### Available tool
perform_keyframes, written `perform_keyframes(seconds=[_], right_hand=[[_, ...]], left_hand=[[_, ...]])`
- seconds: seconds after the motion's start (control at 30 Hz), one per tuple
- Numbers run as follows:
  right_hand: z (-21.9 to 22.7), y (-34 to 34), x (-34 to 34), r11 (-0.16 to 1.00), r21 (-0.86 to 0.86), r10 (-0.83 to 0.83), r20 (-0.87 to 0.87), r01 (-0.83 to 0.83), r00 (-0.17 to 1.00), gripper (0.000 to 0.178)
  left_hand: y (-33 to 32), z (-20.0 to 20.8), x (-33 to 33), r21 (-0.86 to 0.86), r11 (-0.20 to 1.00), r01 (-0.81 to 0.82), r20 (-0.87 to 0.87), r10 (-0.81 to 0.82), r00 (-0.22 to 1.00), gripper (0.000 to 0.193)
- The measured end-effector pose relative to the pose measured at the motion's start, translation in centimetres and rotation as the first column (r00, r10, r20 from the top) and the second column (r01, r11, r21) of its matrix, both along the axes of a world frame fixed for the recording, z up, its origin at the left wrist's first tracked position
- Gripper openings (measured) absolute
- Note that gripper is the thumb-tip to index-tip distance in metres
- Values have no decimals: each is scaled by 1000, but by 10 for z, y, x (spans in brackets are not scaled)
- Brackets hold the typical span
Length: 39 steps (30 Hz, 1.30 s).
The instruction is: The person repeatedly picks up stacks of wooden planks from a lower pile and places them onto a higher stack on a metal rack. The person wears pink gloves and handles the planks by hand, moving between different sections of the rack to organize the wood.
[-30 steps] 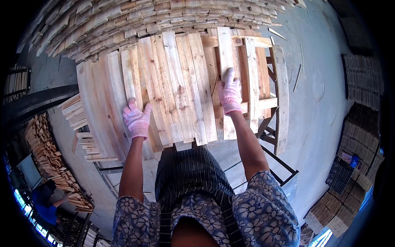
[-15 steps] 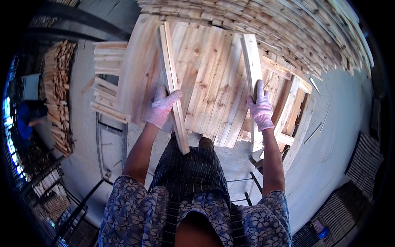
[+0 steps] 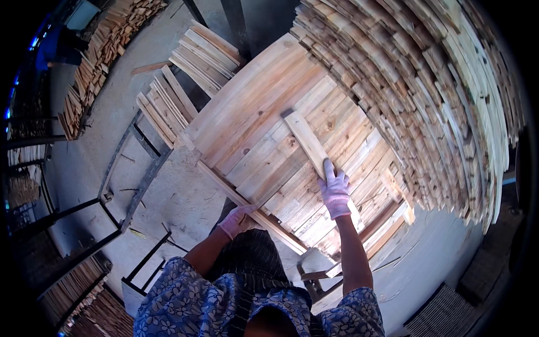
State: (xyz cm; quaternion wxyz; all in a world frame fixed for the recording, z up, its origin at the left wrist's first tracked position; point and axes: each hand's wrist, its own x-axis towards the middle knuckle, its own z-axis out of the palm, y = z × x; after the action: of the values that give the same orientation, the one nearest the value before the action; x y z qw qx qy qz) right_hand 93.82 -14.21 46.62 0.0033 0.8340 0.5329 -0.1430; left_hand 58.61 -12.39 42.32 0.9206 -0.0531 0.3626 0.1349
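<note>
Wide panel of pale-brown wooden planks [image 3: 252, 151] filled the scene's middle; most planks lay side by side, while the right end looked partly open, suggesting some was left. A long, narrow wooden strip [image 3: 281, 230] ran along the near edge; a shorter, flat, pale board [image 3: 306, 140] slanted across the top. The pink-gloved right hand [image 3: 336, 194] was closed on the board's near end; the pink-gloved left hand [image 3: 236, 220], half curled, touched the strip, its grip unclear.

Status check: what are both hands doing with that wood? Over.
Left hand holding a long strip at the near edge of the boards. Right hand holding a plank over the boards. Wood stack close beyond, touching neither hand.
</note>
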Motion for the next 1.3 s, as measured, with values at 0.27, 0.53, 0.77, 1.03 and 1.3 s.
perform_keyframes(seconds=[0.27, 0.53, 0.77, 1.03, 1.3], right_hand=[[50, 179, 62, 988, 150, 65, -165, -40, 984, 73], [-5, 300, 98, 997, 71, 46, -81, -40, 996, 74], [-26, 295, 109, 990, 95, 105, -21, -102, 994, 77], [19, 305, 73, 985, -147, 114, 194, -87, 974, 77], [33, 45, 19, 997, -60, -41, 37, 44, 998, 63]], left_hand=[[2, -36, 24, -148, 983, -104, 20, 108, 994, 69], [-20, 22, -14, -222, 972, -76, -192, 32, 981, 55], [59, 41, -75, -80, 984, -159, -168, 144, 975, 46], [107, 7, -28, 191, 981, 28, -211, 13, 977, 51], [33, 5, -62, -66, 998, -16, -229, 1, 973, 40]])
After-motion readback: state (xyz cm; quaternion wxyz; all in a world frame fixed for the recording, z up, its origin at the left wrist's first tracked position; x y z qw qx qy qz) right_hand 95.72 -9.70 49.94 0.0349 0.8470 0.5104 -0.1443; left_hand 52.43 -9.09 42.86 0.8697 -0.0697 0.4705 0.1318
